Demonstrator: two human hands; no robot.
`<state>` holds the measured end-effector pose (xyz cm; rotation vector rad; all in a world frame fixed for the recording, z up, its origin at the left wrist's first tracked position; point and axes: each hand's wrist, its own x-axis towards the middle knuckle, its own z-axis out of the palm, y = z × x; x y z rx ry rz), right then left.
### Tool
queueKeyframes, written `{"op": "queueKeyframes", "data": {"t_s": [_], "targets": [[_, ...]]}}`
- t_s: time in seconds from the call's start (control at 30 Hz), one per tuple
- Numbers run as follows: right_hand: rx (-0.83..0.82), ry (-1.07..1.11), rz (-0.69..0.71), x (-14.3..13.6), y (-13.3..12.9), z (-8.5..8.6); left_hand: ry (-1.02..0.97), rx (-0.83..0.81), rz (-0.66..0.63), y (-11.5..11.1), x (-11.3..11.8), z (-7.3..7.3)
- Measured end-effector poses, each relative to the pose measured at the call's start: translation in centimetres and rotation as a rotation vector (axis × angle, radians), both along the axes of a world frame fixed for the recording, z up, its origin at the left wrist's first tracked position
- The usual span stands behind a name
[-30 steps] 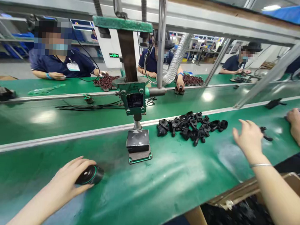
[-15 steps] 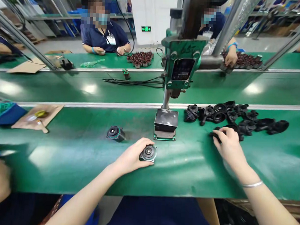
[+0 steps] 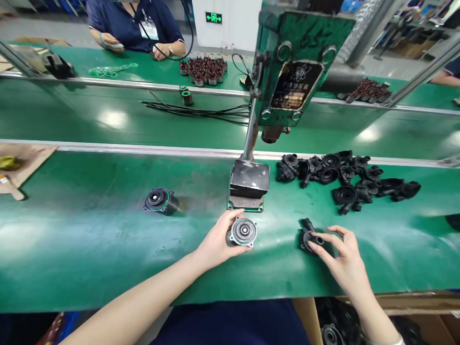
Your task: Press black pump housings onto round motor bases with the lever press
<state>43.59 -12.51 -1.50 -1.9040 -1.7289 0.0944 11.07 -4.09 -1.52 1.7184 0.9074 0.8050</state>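
My left hand (image 3: pixel 219 241) is wrapped round a round motor housing (image 3: pixel 244 232) with a silver flange and a dark stepped centre, its face turned up. To the right, my right hand (image 3: pixel 342 256) pinches a black plastic pump cover (image 3: pixel 308 239) with pipe stubs between thumb and fingers, just over the green bench. A gap of bench separates the two parts. Another motor housing (image 3: pixel 160 201), with a green sealing ring, rests tilted on the bench to the left. Beyond my left hand is the black block (image 3: pixel 249 179) at the base of the press.
The green press head (image 3: pixel 291 68) hangs over the bench. Several black pump covers (image 3: pixel 344 177) lie in a heap at the right. Cardboard with a brush (image 3: pixel 11 186) is at far left. Across the bench, a person (image 3: pixel 145 26) works near copper-wound parts (image 3: pixel 204 71). A box of black parts (image 3: pixel 333 334) stands below the bench edge.
My right hand has drawn a pump cover from the heap toward me and leftward. My left hand still holds the motor housing, now slightly farther right in view. The camera view has shifted.
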Motion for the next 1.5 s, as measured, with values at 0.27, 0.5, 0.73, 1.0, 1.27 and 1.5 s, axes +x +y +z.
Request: {"op": "queueKeyframes", "data": {"t_s": [0.27,0.5,0.73,1.0,1.27,1.5], "targets": [[-0.014,0.001,0.206,-5.1,1.3,-0.4,-0.061,-0.111,0.002,-0.2,-0.1,0.0],[-0.024,-0.047,0.284,-6.5,1.0,-1.0,-0.053,-0.054,-0.014,-0.2,-0.2,-0.2],[-0.118,0.226,0.176,-6.4,3.8,2.5,0.007,0.033,-0.008,-0.3,-0.2,-0.1],[0.054,0.04,0.422,-13.8,5.7,8.0,0.009,0.155,0.012,-0.4,-0.4,-0.3],[0.103,-0.082,0.519,-15.1,5.9,7.0,0.015,0.148,-0.005,-0.4,-0.5,-0.3],[0.087,-0.097,0.537,-15.1,6.0,7.1,0.01,0.165,-0.008,-0.3,-0.5,-0.3]]}}
